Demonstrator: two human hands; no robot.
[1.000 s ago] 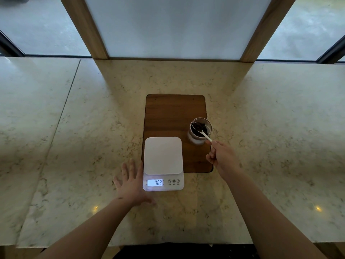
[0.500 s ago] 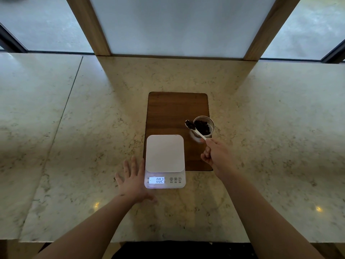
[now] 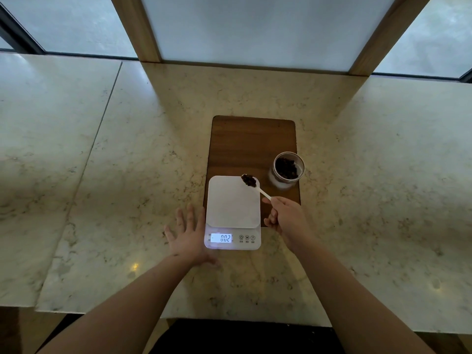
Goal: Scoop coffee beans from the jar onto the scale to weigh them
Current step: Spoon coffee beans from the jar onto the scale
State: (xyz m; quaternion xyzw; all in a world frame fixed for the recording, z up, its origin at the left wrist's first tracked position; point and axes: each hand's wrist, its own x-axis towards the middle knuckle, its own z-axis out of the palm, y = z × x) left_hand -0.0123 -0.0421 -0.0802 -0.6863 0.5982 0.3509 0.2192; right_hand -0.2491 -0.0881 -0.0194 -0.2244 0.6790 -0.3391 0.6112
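On a wide marble counter point(image 3: 102, 175) under a window, bare and open left and right, well clear of its near edge. Dark wooden board point(image 3: 251, 144) at centre, far half bare. White scale point(image 3: 232, 213) across the board's near edge, display end out on the stone, readout near zero, platform bare. Glass jar point(image 3: 287, 169) upright at the board's right edge, lid off, coffee beans point(image 3: 286, 167) inside, just beside the scale's far right corner. Left hand point(image 3: 187, 236) flat on the counter, fingers spread, holding nothing, touching or nearly touching the scale's left side; cannot tell which. Right hand point(image 3: 286, 217) closed on the handle of a white spoon point(image 3: 258, 189), gripped near its tail. Changed within the last second: spoon out of the jar, bowl heaped, carried leftward, now over the scale's far right corner. Scooping likely done for this load; tipping still to come. Load near the platform's rim, so better moved toward the middle before tipping, else beans apt to roll onto the board. Room ample above the scale; jar close on the right, a knock risk on the return.
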